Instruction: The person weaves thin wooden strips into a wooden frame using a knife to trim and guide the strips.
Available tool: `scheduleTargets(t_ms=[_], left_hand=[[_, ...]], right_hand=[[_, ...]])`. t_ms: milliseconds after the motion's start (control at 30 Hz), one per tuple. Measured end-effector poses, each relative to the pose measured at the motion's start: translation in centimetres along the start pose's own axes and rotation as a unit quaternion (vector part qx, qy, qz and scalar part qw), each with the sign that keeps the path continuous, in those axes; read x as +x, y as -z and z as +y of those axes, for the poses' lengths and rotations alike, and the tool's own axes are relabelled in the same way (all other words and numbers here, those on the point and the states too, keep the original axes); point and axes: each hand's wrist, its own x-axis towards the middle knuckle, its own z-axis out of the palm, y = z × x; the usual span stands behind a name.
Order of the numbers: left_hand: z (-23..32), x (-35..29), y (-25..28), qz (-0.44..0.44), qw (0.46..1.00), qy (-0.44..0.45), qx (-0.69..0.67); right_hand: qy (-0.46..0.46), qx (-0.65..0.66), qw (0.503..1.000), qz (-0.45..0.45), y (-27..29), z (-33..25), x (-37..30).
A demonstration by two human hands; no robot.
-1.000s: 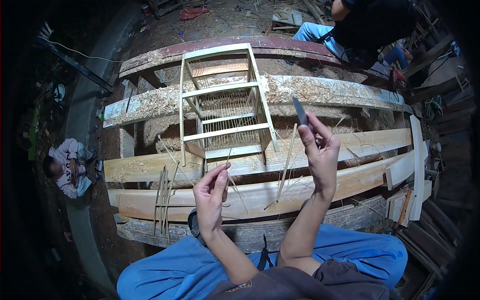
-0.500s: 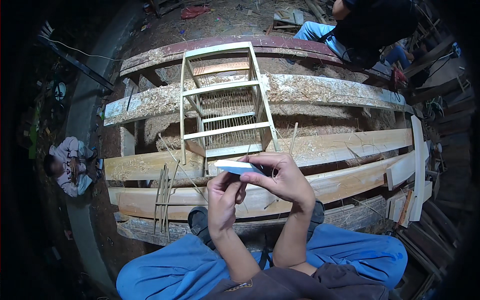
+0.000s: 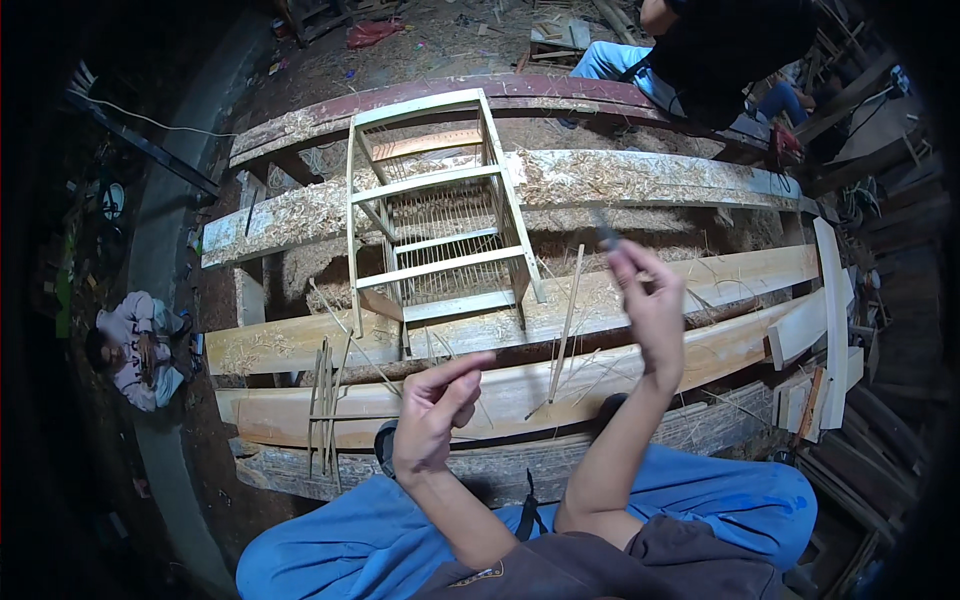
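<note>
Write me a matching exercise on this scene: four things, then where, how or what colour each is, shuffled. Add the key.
1. Blade
2. Frame
3. Sticks
4. Trousers

A. loosely bunched, to the left of the left fingers
B. blue
C. held in the right fingers
D. box-shaped, beyond the left fingers

Pairs: 1-C, 2-D, 3-A, 4-B
</note>
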Motion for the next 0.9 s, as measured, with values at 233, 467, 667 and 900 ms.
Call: scheduleTargets(t_ms=[233, 467, 667, 900], left_hand=[[-1.5, 3.2, -2.2, 0.087, 0.996, 0.013, 0.0], [-3.3, 4.9, -4.4, 0.068, 0.998, 0.006, 0.002], [-4.0, 5.6, -6.2, 0.061, 0.997, 0.033, 0.039], [-4.3, 6.1, -7.0, 0.082, 0.994, 0.029, 0.072]], right_hand=[[-0.074, 0.0, 0.997, 0.014, -0.1, 4.6, -1.1], [-0.03, -0.172, 0.982, 0.066, -3.9, 16.8, -0.8], [-0.011, -0.194, 0.973, 0.125, -6.6, 20.4, -1.4], [-0.024, -0.281, 0.948, 0.144, -6.8, 20.8, -0.8]])
